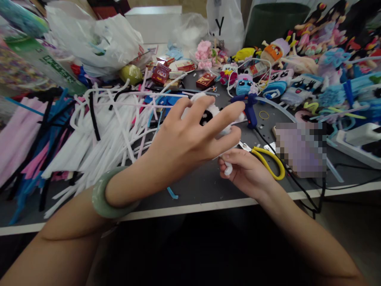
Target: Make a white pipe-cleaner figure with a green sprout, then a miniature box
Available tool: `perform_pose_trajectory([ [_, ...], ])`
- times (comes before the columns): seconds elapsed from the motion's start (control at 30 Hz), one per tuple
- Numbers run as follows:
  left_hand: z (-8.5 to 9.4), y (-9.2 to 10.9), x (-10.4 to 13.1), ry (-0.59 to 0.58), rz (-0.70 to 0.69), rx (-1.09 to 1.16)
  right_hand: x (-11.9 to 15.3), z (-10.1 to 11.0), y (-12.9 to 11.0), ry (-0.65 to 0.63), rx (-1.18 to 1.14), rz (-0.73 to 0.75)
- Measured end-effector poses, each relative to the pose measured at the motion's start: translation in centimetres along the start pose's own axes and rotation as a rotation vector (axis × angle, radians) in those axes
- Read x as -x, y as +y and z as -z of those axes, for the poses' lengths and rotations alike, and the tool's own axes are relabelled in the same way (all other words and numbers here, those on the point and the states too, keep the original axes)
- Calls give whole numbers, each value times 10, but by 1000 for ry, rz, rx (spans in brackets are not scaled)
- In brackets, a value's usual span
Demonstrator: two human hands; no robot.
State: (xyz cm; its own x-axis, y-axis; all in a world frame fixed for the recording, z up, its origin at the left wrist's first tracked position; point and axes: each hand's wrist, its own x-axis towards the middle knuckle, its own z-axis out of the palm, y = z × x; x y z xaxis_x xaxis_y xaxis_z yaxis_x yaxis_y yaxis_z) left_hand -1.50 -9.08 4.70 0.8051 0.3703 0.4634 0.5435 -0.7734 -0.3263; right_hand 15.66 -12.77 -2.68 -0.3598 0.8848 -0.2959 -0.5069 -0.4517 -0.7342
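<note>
My left hand (190, 137), with a green bangle (108, 194) on its wrist, reaches across the middle with its fingers spread. Its thumb and palm side are hidden. Behind and partly beneath those fingers is a fluffy white figure (198, 96) with a black eye patch; contact with it cannot be told. Just below and to the right, my right hand (245, 171) is closed, fingertips pinching a short white fuzzy stem piece (228, 169). Scissors with yellow handles (278, 165) lie beyond the right hand. A dark blue glue gun (249, 109) rests behind both hands.
A thick pile of white fuzzy stems (110, 131) spreads to the left, with pink stems (24, 131) beyond. A phone (300, 149), black cables (306, 198) and a white power strip (361, 145) lie right. Dolls, small boxes and plastic bags (98, 43) crowd the back.
</note>
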Motion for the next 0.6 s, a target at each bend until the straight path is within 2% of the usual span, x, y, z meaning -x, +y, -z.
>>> perform_pose_trajectory([
  [0.6,1,0,0,-11,5,30,0,1,-2,-4,23,12],
])
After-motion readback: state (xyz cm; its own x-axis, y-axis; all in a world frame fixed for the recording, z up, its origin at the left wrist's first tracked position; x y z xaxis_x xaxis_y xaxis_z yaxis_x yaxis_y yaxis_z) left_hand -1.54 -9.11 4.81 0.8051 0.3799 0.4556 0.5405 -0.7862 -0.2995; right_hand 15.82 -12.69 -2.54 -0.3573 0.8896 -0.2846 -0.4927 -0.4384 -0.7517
